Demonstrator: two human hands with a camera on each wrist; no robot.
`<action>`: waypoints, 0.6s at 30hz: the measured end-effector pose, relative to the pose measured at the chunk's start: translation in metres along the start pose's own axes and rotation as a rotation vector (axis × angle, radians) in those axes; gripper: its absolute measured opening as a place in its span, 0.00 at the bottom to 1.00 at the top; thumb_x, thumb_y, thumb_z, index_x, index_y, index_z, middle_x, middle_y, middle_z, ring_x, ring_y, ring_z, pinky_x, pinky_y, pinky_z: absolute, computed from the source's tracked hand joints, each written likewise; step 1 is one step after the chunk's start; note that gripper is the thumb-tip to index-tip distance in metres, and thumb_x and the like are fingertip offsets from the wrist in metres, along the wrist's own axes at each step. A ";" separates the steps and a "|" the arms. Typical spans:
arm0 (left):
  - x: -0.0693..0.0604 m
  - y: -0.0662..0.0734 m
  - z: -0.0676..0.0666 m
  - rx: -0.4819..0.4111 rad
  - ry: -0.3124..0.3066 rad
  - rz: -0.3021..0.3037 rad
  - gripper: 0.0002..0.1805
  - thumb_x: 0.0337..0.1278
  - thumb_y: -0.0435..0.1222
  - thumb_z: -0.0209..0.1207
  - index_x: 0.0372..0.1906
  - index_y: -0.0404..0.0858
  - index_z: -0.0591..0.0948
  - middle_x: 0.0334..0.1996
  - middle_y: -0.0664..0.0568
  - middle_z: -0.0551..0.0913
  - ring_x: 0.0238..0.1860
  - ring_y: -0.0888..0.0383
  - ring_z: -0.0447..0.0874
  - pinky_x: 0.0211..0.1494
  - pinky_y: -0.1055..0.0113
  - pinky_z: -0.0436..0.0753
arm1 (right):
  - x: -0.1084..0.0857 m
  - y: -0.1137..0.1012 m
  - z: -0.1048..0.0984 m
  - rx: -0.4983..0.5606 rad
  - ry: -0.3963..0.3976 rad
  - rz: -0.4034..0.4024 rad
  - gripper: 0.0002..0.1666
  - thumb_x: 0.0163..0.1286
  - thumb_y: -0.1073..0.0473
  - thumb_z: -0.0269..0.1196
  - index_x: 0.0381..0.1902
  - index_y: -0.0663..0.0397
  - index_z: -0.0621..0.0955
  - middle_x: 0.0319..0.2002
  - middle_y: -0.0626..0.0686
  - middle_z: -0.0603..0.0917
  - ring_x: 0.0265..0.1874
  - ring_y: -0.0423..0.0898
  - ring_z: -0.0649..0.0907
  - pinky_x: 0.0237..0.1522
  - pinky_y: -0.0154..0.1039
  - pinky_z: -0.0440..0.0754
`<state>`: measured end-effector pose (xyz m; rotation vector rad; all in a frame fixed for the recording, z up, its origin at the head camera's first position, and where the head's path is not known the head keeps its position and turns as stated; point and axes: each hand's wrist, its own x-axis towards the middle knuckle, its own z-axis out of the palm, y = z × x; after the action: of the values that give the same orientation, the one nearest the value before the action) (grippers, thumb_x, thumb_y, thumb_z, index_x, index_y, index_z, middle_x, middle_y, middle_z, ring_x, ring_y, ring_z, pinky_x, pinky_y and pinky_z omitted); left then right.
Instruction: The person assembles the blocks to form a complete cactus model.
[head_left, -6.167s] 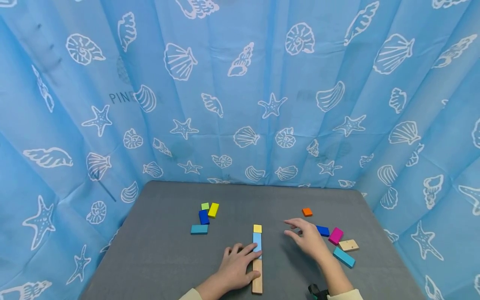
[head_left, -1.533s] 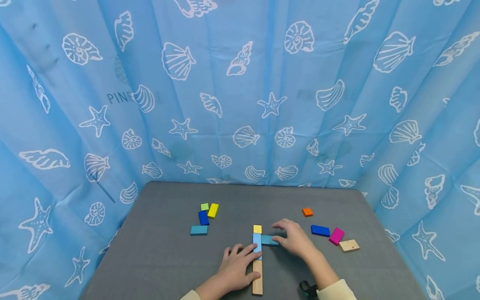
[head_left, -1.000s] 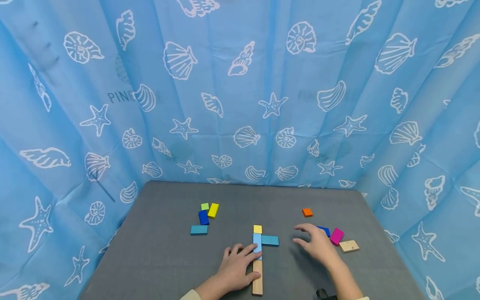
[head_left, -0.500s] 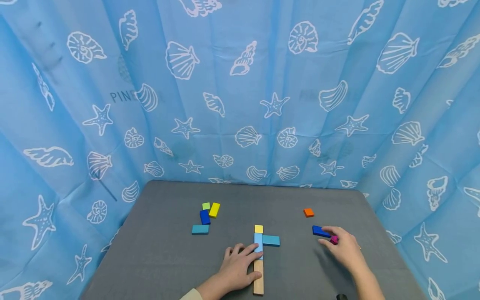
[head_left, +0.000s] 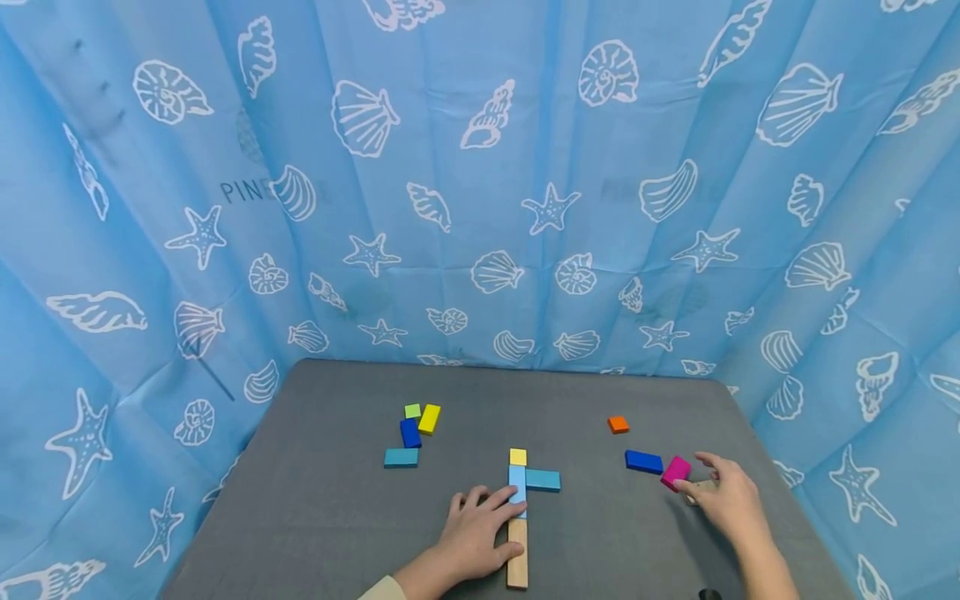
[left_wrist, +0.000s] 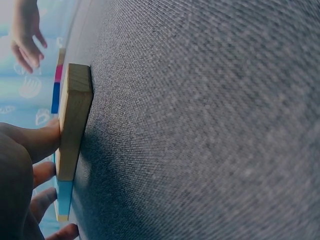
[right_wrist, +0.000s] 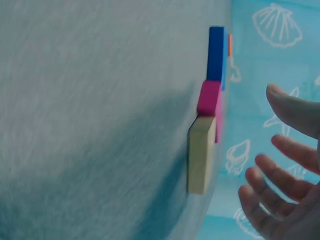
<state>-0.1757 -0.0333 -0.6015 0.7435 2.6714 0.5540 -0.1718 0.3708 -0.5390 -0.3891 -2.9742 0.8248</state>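
In the head view my left hand rests on a column of blocks: fingertips on the light blue block, thumb on the natural wood block. A yellow block tops the column, and a teal block lies crosswise at its right side. My right hand hovers over another wood block, partly hiding it. The right wrist view shows the fingers apart from that block, holding nothing. Beside it lie a magenta block and a dark blue block.
At the left of the grey table lie a teal block, a dark blue block, a yellow block and a small green block. An orange block lies at the right. A blue shell-print curtain hangs behind.
A teal block went from the right group to the column's side, where my right hand let it go. That hand then moved right, past the magenta block. My left hand stayed put.
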 end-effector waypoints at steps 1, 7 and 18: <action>0.000 0.000 0.000 0.002 0.000 -0.001 0.32 0.62 0.63 0.59 0.71 0.73 0.67 0.76 0.71 0.60 0.68 0.48 0.64 0.64 0.34 0.62 | 0.001 0.003 -0.001 -0.006 -0.015 0.023 0.49 0.61 0.43 0.73 0.66 0.72 0.69 0.60 0.79 0.70 0.56 0.73 0.73 0.54 0.69 0.72; 0.000 -0.001 0.001 0.010 0.002 0.000 0.32 0.61 0.64 0.59 0.71 0.73 0.67 0.76 0.71 0.61 0.68 0.48 0.64 0.64 0.34 0.63 | 0.004 0.019 0.000 -0.051 -0.049 0.133 0.67 0.52 0.33 0.75 0.67 0.82 0.60 0.60 0.84 0.63 0.61 0.80 0.63 0.63 0.71 0.62; 0.002 -0.002 0.002 0.013 -0.005 0.004 0.32 0.62 0.64 0.57 0.71 0.73 0.67 0.76 0.72 0.60 0.68 0.48 0.64 0.64 0.34 0.63 | 0.007 0.031 0.010 -0.072 -0.112 0.152 0.63 0.56 0.35 0.73 0.61 0.88 0.63 0.54 0.83 0.72 0.52 0.74 0.74 0.55 0.66 0.73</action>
<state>-0.1775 -0.0336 -0.6042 0.7531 2.6721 0.5355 -0.1726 0.3936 -0.5637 -0.5975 -3.1162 0.7773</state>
